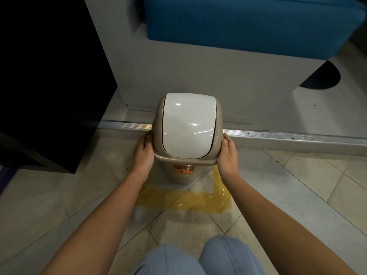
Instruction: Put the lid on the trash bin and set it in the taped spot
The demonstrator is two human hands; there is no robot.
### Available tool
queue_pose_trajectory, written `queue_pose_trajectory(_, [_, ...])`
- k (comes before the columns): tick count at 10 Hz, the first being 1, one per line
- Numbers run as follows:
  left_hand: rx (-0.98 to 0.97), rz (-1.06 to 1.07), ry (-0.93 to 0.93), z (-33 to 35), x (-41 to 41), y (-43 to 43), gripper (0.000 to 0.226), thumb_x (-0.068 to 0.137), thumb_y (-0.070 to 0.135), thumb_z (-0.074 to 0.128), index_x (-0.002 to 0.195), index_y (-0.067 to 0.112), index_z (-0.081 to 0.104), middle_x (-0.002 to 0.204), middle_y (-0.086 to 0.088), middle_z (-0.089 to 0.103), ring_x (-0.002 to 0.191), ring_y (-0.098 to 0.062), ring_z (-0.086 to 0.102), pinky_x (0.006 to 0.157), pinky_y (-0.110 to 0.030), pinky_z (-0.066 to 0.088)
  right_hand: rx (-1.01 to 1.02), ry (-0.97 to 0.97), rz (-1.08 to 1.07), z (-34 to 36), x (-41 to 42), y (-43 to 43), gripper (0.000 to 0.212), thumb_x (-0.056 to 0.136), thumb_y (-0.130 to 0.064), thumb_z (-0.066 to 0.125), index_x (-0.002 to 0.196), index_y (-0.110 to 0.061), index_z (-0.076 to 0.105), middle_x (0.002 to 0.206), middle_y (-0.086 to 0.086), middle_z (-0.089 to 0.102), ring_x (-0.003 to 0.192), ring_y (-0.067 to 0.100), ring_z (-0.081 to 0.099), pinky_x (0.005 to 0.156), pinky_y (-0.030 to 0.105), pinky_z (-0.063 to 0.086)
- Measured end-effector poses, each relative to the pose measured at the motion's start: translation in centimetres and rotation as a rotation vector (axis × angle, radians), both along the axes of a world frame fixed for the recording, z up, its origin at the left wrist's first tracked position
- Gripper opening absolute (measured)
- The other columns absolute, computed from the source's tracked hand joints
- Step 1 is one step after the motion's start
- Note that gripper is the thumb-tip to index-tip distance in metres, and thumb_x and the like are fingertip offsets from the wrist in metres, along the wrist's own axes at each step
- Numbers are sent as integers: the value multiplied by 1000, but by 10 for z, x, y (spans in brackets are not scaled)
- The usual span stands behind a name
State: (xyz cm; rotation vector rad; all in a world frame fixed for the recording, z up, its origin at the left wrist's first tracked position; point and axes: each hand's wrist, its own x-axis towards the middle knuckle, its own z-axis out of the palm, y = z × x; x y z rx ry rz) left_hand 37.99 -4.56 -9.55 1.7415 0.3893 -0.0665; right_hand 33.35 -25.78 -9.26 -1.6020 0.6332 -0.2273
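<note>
A beige trash bin (179,174) stands upright on the tiled floor, with an orange label on its front. Its lid (217,116), a beige frame around a white swing flap (187,124), sits on top of the bin. My left hand (143,155) grips the lid's left rim and my right hand (228,155) grips its right rim. Yellow tape (188,200) marks a square on the floor; the bin's base lies inside it, near the far side. The tape's far edge is hidden behind the bin.
A metal floor strip (288,134) runs across just behind the bin. A grey seat base (208,72) with a blue cushion (248,22) rises beyond it. A black cabinet (49,76) stands at the left. My knees (198,259) are at the bottom edge.
</note>
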Motion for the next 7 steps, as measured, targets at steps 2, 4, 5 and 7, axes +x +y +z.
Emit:
queue_pose_trajectory(2, [10,12,0,4,1,7,40,91,49,35,125,33,49,125,2,56,106,-14,48,86,-31,35,24,13,-12,5,0,0,44,95,-41,35,136,-28,42,133,-5,50,122,13,45,103,34,37])
queue_pose_trajectory(4, [0,27,-11,15,0,8,38,88,51,41,119,31,52,118,1,59,103,-16,53,82,-31,39,55,-1,-29,16,4,-1,43,95,-40,37,136,-27,42,136,-3,49,124,14,44,107,38,37])
queue_pose_trajectory(5, [2,31,-32,26,1,6,31,87,46,46,114,33,54,109,5,60,99,-13,54,81,-29,39,34,-12,-31,26,5,-1,41,94,-36,39,134,-27,43,133,-2,50,117,11,46,98,29,39])
queue_pose_trajectory(7, [94,11,-60,49,-1,12,38,83,43,55,119,32,51,107,13,54,92,-3,50,76,-22,37,-19,11,-68,45,5,-5,43,91,-35,46,132,-22,45,137,1,47,121,14,44,100,31,37])
